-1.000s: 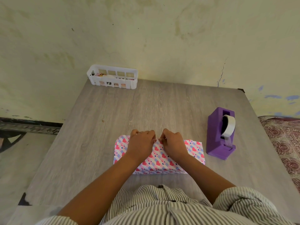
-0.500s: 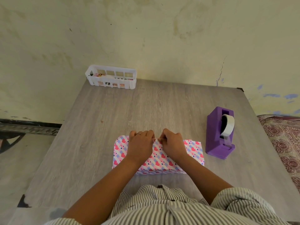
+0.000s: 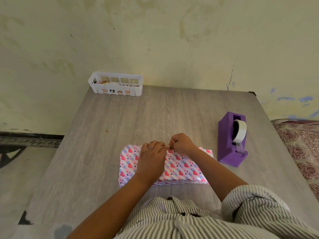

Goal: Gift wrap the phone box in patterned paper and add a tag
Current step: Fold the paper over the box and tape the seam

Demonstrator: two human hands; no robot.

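Observation:
The phone box lies near the table's front edge, covered in white paper with red and pink hearts. My left hand rests flat on top of it, a ring on one finger, with the fingertips reaching the far edge. My right hand is at that same far edge, its fingers curled into a pinch on the paper fold right beside my left fingertips. What it pinches is mostly hidden by the fingers. No tag can be seen.
A purple tape dispenser with a white roll stands just right of the box. A white slotted basket holding small items sits at the far left corner of the grey wooden table, against the wall. A patterned rug lies to the right.
My right hand has drawn back a little toward the far edge and tightened into a pinch. My left hand has flattened onto the box. The box has not moved.

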